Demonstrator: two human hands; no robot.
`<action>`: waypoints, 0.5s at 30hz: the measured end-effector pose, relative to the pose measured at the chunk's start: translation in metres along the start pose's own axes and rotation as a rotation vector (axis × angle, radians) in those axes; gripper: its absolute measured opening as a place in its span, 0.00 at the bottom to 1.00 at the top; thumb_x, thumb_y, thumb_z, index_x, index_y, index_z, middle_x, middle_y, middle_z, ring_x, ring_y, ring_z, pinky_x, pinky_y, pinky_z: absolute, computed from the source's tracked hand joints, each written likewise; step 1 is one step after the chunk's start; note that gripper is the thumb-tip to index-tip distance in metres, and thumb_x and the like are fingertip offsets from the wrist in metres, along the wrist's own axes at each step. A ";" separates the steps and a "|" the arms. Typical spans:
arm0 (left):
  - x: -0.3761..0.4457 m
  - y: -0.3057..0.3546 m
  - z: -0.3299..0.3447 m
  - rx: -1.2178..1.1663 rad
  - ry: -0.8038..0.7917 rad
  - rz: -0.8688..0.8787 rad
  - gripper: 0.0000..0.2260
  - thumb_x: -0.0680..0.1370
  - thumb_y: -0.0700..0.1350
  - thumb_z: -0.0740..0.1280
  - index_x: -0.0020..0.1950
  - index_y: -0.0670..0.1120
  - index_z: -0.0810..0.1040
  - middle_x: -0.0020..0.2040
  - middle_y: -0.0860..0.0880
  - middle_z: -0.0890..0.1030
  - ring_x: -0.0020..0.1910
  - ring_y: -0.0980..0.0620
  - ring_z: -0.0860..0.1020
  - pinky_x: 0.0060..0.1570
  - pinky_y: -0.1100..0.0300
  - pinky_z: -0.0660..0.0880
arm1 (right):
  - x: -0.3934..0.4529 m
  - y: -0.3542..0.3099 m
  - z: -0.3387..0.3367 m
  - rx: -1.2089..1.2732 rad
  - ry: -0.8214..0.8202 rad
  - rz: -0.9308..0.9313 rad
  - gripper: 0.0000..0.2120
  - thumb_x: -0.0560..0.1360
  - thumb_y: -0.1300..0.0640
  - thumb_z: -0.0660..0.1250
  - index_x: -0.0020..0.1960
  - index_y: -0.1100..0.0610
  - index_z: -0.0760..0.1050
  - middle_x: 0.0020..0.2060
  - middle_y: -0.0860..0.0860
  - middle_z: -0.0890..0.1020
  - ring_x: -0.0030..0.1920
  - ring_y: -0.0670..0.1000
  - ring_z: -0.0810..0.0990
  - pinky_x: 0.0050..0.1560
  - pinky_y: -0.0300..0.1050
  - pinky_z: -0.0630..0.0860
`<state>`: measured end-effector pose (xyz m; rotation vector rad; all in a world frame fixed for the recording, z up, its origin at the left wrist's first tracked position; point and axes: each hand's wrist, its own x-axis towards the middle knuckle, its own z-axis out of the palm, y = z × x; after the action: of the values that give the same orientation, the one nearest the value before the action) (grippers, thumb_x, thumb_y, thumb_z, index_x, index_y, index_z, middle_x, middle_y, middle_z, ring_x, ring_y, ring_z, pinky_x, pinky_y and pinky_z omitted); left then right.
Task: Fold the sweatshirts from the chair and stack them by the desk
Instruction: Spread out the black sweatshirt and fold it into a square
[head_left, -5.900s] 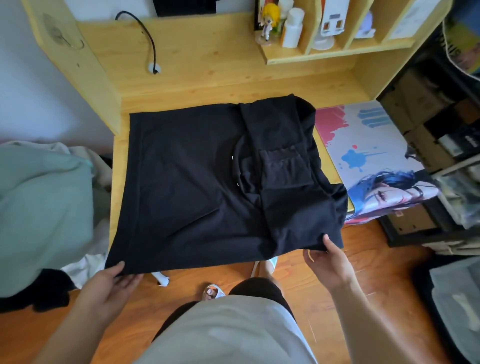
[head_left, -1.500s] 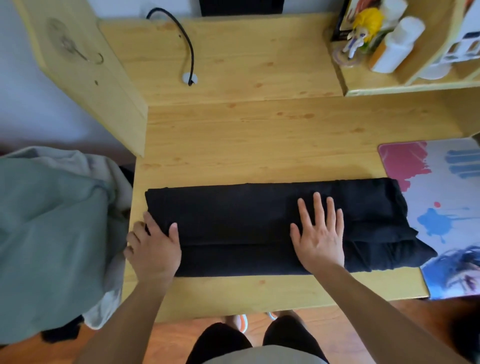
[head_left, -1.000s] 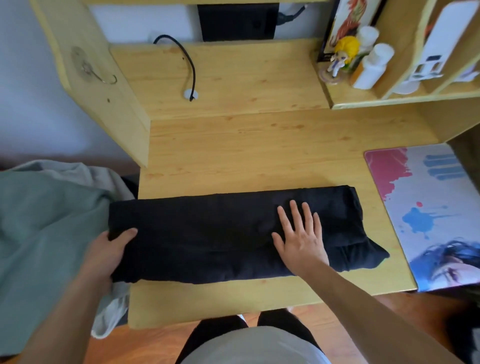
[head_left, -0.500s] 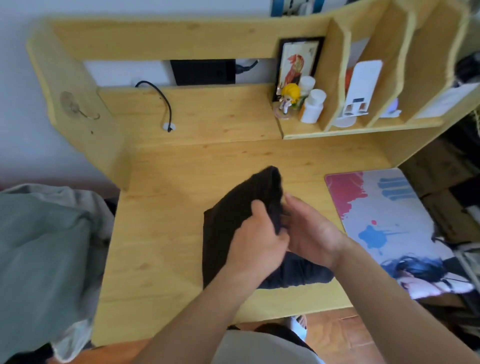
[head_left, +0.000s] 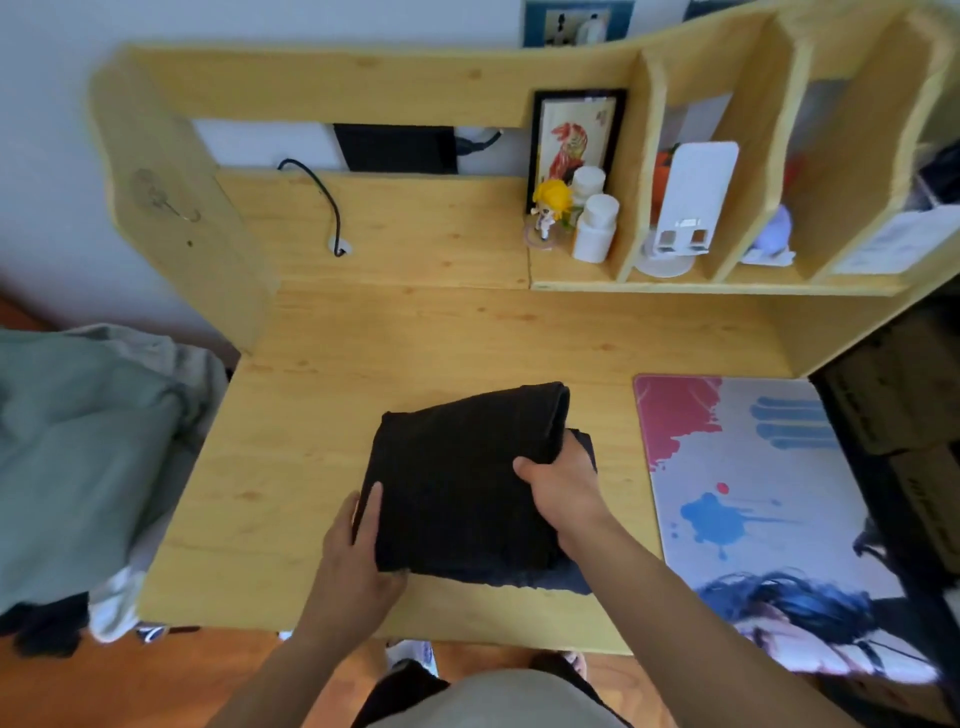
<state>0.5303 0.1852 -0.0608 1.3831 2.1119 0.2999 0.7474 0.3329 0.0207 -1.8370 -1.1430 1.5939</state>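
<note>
So the black sweatshirt (head_left: 467, 488) is now a compact, thick, roughly square bundle on the wooden desk (head_left: 291, 467), near the front edge and just left of the printed mouse mat (head_left: 753, 467). It's close to square, so there's barely a long axis, but the slightly longer side runs from the near edge toward the shelves, tilted a bit clockwise. The rolled fold edge sits at the far right corner.

Compared with a second and a half ago it looks totally different: back then it was a long flat strip lying left to right across the desk with both palms flat on it. Half a second ago the left end was up in the air being swung over; now that half has landed on top.

Right hand (head_left: 561, 483) grips the right edge, thumb on top and fingers curled under the top layer. Left hand (head_left: 358, 540) is on the near left corner, thumb lying on top of the cloth and the rest tucked against the side, seemingly pinching it.

Fabric is plain matte black, layers visibly stacked along the right side. More clothes, a pale green one (head_left: 67, 457) on top, sit piled off to the left.
</note>
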 end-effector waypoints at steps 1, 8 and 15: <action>0.006 -0.003 0.004 0.079 0.015 0.086 0.50 0.74 0.50 0.75 0.83 0.58 0.41 0.82 0.46 0.51 0.78 0.40 0.57 0.74 0.44 0.66 | 0.000 -0.004 -0.001 0.022 -0.035 -0.020 0.21 0.78 0.58 0.70 0.68 0.47 0.71 0.56 0.46 0.80 0.58 0.52 0.79 0.62 0.56 0.77; 0.022 -0.001 0.017 0.531 -0.064 0.391 0.43 0.70 0.57 0.70 0.82 0.56 0.57 0.82 0.42 0.59 0.79 0.34 0.59 0.75 0.40 0.63 | 0.018 0.046 -0.024 -0.250 0.202 0.133 0.18 0.77 0.57 0.68 0.67 0.53 0.71 0.52 0.52 0.81 0.52 0.57 0.79 0.53 0.51 0.77; 0.037 0.022 0.003 0.525 -0.110 0.509 0.27 0.83 0.64 0.50 0.81 0.61 0.59 0.83 0.51 0.49 0.83 0.44 0.43 0.78 0.45 0.43 | 0.031 0.082 -0.014 -0.316 0.253 0.148 0.11 0.83 0.60 0.54 0.65 0.56 0.65 0.55 0.60 0.77 0.52 0.62 0.76 0.51 0.50 0.71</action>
<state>0.5378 0.2274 -0.0656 2.1865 1.7861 -0.1523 0.7843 0.3149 -0.0583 -2.2985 -1.2188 1.2606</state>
